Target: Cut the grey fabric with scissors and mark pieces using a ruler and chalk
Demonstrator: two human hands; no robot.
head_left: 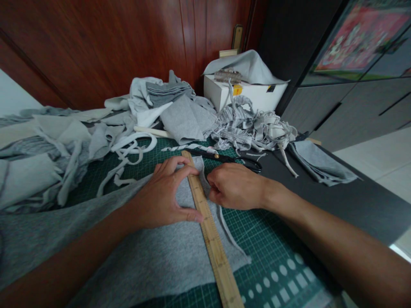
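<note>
resting on the grey cloth (173, 252), the wooden ruler (214, 239) runs lengthwise away and slightly left; the left hand (162, 196), thumb and fingers spread, touches its left side, while the right hand (237, 186) curls just right of it, whether pinching anything i cannot tell.

A red-brown wooden door (154, 47) stands near grey cabinets (359, 109).

Over there on the desk (362, 205) lies a mat (257, 233), cloth (138, 261) spread upon it, a ruler (210, 226) across the cloth, the left hand (168, 194) on the ruler and the right hand (237, 186) just to its right. Scissors (221, 158) lie behind the right hand. Scraps (61, 128) lie left and behind, before a door (128, 38); strips (271, 130) to their right, a box (266, 97) behind those, a folded pile (321, 161) further right.
</note>
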